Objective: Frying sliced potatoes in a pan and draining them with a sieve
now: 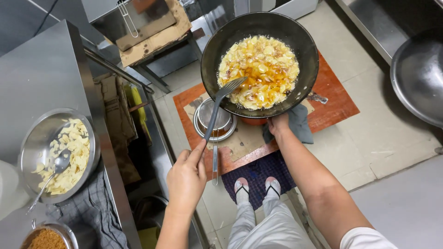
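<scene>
- Far left, on the steel bench (41,78), we see a metal bowl (27,152) of pale slices with a spoon (55,168) lying in it, well apart from both hands; a smaller bowl of brown crumbs (46,240) is cut off by the lower edge.
- Our left hand (187,177) has its fingers (199,150) closed around the lower end of a slotted spatula (220,105). Its long axis rises up and to the right, the head resting at the near-left edge of the frying slices.
- Under the handle sits a small steel pot (210,131); its contents are hard to make out.
- The black wok (212,60) of oil and pale slices lies beyond both hands.
- Our right hand (279,124) is clamped on the wok's near rim through a grey cloth (300,124); the fingertips are hidden, and whatever carries the wok is hidden too.
</scene>
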